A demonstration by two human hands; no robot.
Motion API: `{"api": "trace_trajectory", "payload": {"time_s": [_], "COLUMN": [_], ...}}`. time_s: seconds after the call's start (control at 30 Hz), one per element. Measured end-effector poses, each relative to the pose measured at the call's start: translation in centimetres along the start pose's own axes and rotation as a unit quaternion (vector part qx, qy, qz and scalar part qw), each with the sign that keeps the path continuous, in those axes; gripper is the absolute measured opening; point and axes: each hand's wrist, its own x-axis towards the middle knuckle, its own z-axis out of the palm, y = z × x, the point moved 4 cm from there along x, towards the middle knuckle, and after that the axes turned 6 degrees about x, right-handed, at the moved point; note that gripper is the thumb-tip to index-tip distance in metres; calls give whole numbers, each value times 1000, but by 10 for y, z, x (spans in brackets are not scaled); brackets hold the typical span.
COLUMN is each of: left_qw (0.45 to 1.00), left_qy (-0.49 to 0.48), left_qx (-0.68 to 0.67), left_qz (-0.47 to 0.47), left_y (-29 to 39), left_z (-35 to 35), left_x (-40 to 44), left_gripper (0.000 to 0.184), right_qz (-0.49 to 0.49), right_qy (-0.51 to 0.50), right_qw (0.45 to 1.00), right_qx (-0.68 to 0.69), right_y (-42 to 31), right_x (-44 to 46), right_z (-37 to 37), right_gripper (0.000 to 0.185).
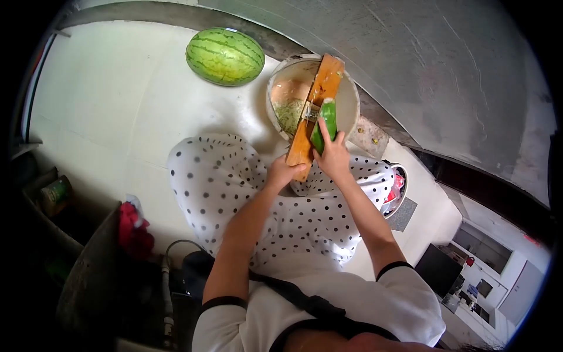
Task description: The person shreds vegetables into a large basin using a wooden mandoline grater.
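My left hand (pixel 284 172) is closed around the lower end of a wooden grater board (pixel 325 79). The board leans across a round whitish bucket (pixel 271 108), its upper end on the far rim. A metal grating part (pixel 311 111) is set in the middle of the board. Against it, my right hand (pixel 334 158) grips a long green-skinned vegetable piece (pixel 326 120) with a pale upper end, the index finger stretched along its skin. Pale green shreds (pixel 288 116) lie in the bucket, beneath the board.
A striped watermelon (pixel 226 57) lies on the pale floor left of the bucket. Small scraps (pixel 375 141) are on the floor at the bucket's right. A bin with red and clear plastic (pixel 397 188) stands by my right knee. A grey wall (pixel 404 64) rises behind.
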Motion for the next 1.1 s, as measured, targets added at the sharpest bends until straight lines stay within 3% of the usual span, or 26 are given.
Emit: {"api": "trace_trajectory", "payload": {"time_s": [0.07,0.1,0.23,0.4,0.43,0.57,0.67,0.8,0.87,0.93,1.03,1.1], "left_qw": [1000,999,1000,1000,1000,999,999,1000,999,997,999,1000], "left_qy": [8,-5,-15,-6,-4,-39,-6,-7,-17,0,-20,-24], "left_qx": [10,17,-11,-9,-10,-7,35,-24,-17,79,33,-7], "left_qz": [-20,-29,-10,-13,-18,-33,6,-15,-32,4,-11,18], "left_y": [-6,6,16,8,12,8,14,5,-3,7,19,6], "left_z": [2,-2,-5,0,-4,1,1,1,4,-6,-5,1], "left_x": [-3,-7,-3,-1,2,-6,-1,3,-3,1,-8,2], "left_gripper": [40,39,37,37,37,38,38,41,41,41,41,41], "right_qz": [59,94,112,6,7,71,83,54,89,121,133,35], "right_qy": [24,-23,21,-59,16,-30,-6,-15,10,31,-83,-63], "right_qw": [997,995,992,993,996,996,995,996,996,990,983,997], "right_qx": [-40,-7,57,-104,-92,-47,-46,-72,-7,65,94,23], "right_y": [17,15,25,-9,-7,-2,0,4,26,31,20,13], "right_x": [37,64,83,13,25,58,50,59,99,121,72,16], "right_z": [10,-5,-21,10,12,-3,-1,14,6,-12,-24,-10], "right_gripper": [95,94,97,97,97,97,97,98,98,96,99,98]}}
